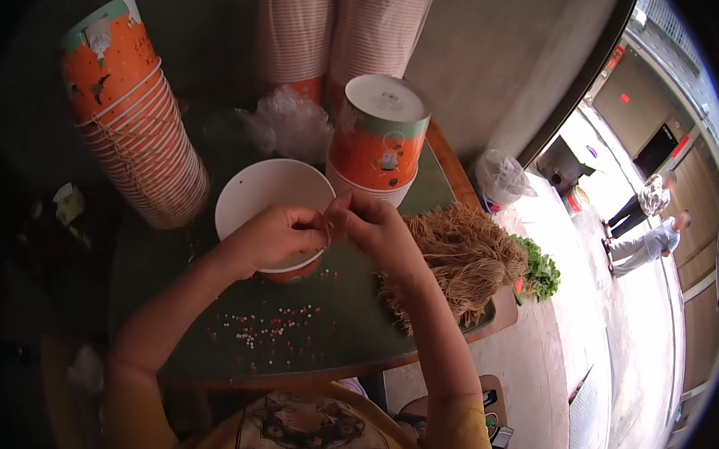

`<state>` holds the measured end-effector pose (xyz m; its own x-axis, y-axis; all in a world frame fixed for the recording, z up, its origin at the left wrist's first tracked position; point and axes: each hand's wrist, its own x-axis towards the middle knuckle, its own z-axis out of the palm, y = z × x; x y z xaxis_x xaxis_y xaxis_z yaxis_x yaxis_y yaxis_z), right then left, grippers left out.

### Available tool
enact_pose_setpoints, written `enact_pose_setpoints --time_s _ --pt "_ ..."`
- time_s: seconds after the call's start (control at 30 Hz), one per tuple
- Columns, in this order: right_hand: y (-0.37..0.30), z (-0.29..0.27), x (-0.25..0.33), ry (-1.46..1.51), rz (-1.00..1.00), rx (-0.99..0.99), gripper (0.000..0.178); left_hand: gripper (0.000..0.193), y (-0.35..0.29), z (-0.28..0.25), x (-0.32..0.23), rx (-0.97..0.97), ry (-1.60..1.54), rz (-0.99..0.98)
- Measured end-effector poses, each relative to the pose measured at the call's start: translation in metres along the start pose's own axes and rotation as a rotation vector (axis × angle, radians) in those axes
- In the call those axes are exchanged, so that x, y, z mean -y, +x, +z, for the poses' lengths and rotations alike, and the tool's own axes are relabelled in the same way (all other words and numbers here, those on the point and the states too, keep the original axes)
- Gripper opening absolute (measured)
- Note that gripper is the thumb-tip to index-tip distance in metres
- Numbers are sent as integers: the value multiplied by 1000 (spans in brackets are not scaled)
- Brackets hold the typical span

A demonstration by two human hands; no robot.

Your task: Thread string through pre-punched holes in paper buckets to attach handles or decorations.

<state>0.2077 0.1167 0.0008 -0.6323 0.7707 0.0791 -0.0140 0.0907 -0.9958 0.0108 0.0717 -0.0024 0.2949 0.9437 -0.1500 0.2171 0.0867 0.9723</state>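
My left hand (280, 236) and my right hand (370, 225) meet over the near right rim of an open white paper tub (238, 194). Both have their fingers pinched together, fingertips almost touching. A thin pale strand seems to show between them, too small to name. The tub stands upright on a dark green table (176, 328), its outside orange where it shows below my hands. Small red and white beads (251, 341) lie scattered on the tabletop, nearer to me than the tub, with a few beside its base.
A tied, leaning stack of orange tubs (146, 150) is at left. Upside-down tubs (378, 147) stand behind my right hand, near a crumpled plastic bag (287, 121). Tan noodle-like strands (465, 256) and green leaves (542, 273) lie at right. Two people (651, 234) stand outside.
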Motion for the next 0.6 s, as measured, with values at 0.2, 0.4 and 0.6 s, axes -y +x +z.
enact_pose_setpoints --time_s 0.2,0.4,0.6 --pt "11 -4 -18 -98 -139 -30 13 20 -5 6 -8 95 -59 -20" --pt "-12 -5 -42 -108 -222 -270 15 20 -5 8 -7 131 -105 -62" --pt "-38 15 -17 -338 -308 -292 11 20 -7 9 -4 89 -19 -20"
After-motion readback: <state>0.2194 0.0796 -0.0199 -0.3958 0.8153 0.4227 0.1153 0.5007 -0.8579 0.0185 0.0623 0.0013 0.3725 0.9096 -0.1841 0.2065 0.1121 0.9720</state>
